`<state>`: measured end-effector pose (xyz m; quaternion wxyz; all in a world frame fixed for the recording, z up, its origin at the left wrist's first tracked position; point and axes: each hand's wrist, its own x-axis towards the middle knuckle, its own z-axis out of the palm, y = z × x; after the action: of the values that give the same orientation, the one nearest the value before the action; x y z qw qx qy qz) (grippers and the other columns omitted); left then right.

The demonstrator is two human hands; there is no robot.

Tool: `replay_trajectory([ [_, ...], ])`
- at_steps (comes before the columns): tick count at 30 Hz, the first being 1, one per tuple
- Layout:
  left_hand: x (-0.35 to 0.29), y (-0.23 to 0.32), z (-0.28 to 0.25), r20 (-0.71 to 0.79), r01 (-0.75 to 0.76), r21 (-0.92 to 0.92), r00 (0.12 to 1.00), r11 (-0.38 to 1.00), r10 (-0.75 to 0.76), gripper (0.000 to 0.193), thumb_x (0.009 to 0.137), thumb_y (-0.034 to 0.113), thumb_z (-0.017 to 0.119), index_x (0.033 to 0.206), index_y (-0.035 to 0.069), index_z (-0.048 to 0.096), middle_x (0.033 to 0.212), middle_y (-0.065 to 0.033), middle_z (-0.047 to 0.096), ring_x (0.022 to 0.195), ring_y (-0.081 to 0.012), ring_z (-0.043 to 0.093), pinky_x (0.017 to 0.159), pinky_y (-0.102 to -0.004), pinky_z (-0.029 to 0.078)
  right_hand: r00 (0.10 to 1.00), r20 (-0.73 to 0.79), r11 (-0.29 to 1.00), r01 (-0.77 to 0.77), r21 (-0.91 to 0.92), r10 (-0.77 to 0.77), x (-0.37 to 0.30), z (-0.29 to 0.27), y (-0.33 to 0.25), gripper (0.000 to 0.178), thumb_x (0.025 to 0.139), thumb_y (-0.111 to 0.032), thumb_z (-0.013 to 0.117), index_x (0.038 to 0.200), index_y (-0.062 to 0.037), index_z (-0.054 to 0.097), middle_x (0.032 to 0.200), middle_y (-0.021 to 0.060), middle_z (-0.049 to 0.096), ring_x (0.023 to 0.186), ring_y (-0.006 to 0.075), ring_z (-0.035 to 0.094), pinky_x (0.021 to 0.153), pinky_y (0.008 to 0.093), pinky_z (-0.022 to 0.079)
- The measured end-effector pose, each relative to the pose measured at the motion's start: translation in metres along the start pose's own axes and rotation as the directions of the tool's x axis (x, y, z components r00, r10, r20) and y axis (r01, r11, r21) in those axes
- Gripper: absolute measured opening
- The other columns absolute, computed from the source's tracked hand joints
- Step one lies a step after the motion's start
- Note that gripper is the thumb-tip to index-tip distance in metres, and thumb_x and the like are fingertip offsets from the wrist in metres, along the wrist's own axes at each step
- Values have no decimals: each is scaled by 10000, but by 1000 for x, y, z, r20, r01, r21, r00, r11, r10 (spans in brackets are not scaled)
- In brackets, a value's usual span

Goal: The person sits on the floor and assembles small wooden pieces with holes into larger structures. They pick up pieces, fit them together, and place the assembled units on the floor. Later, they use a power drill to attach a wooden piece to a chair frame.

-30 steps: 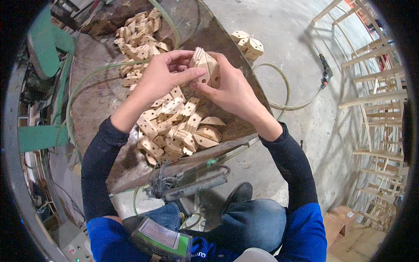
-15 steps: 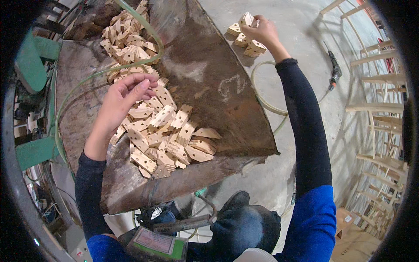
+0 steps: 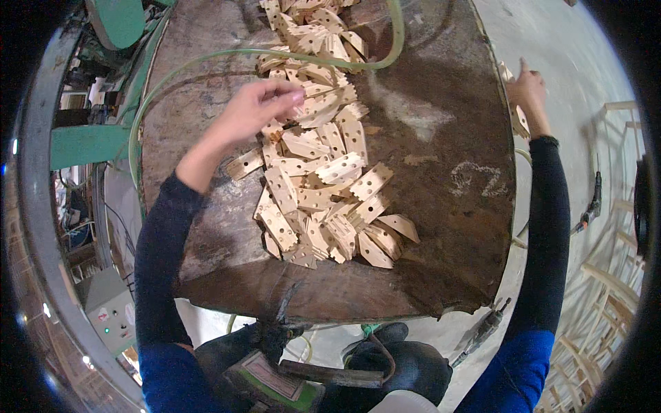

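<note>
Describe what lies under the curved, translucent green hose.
The hose crosses pale, notched, drilled wooden pieces and a worn brown work surface, both visible on either side; what is directly beneath it is covered.

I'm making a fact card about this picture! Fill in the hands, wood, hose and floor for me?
Left hand: fingers curled, over the wood pile; touching or not, unclear
Right hand: past the brown surface's right edge, beside more wooden pieces
Wood: pale, with holes, some edges notched
Hose: pale green, curving across the pile
Floor: grey, with a dark tool
</note>
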<state>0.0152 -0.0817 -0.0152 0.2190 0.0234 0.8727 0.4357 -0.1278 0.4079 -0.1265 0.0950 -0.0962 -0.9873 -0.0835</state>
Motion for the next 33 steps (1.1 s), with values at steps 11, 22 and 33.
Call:
replay_trajectory([
  [11, 254, -58, 27, 92, -313, 894, 828, 320, 554, 444, 842, 151, 579, 1284, 138, 544, 1223, -130, 591, 1147, -314, 547, 970, -435, 461, 734, -64, 492, 514, 703, -676, -178, -183, -105, 335, 809, -183, 701, 1090, -43, 587, 1131, 179, 590, 1024, 364, 596, 846, 414, 504],
  [22, 186, -21, 11, -136, -545, 511, 712, 664, 689, 217, 838, 215, 624, 922, 17, 591, 877, -164, 615, 782, -341, 602, 708, -414, 479, 345, 516, 620, 392, 679, -784, -288, -72, -122, 419, 836, -340, 645, 937, 63, 592, 936, 248, 631, 919, 417, 613, 815, 460, 502],
  [33, -42, 20, 2, 427, 148, -386, 904, 911, 34, 511, 926, 252, 598, 1361, 34, 444, 1211, -65, 625, 1060, -110, 592, 948, -309, 464, 579, 535, 178, -559, 810, -615, -271, -156, -114, 385, 978, -276, 541, 1266, -26, 488, 1024, 84, 639, 889, 103, 592, 733, 283, 501],
])
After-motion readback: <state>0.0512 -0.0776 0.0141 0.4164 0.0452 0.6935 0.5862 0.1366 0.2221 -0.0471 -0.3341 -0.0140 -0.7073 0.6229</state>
